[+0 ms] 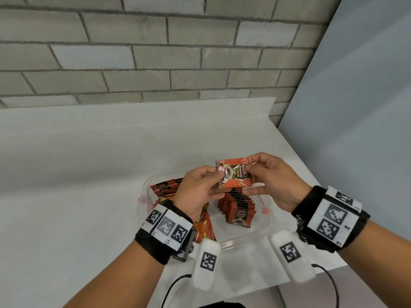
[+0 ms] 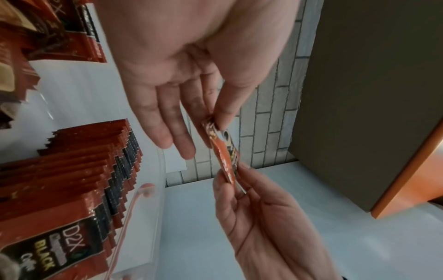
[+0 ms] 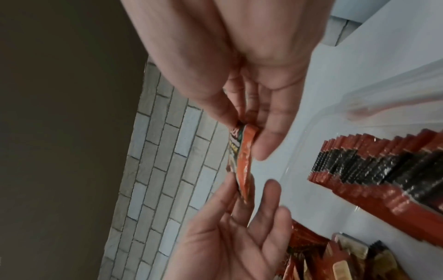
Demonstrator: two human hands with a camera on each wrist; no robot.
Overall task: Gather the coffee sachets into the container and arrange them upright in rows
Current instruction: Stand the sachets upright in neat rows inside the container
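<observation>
Both hands hold one red-and-black coffee sachet (image 1: pixel 234 173) flat-on above the clear plastic container (image 1: pixel 244 240). My left hand (image 1: pixel 216 172) pinches its left end and my right hand (image 1: pixel 251 166) pinches its right end. The left wrist view shows the sachet (image 2: pixel 225 157) edge-on between thumb and fingers. In the right wrist view the sachet (image 3: pixel 244 161) is also edge-on. Below, a row of upright sachets (image 1: pixel 239 210) fills the container's right side. Loose sachets (image 1: pixel 165 187) lie jumbled on its left side, partly hidden by my left wrist.
The container stands on a white counter (image 1: pixel 89 163) that meets a grey brick wall (image 1: pixel 155 63) at the back. The counter's edge runs close on the right, beside a grey panel (image 1: pixel 355 107). Red clips (image 1: pixel 264 207) stick out from the container's sides.
</observation>
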